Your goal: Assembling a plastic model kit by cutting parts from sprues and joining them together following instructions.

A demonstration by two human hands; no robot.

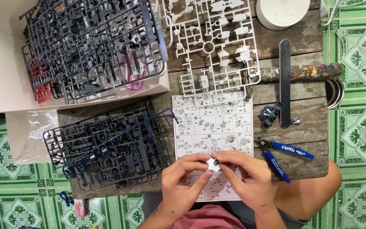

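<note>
Both my hands meet over the lower part of an instruction sheet (212, 123) on a wooden table (306, 123). Together they pinch a small white and dark model part (213, 164). My left hand (183, 182) grips it from the left, fingers curled around it. From the right, my right hand (246, 176) presses on it with thumb and fingertips. Much of the part is hidden by my fingers.
Dark plastic part frames (106, 146) lie left of the sheet, and more (90, 46) are stacked in a box at top left. A white part frame (212, 46) lies above the sheet. Blue-handled nippers (282, 154), a black file (284, 80), a small blue assembly (271, 113) and a white round object (282, 12) sit at right.
</note>
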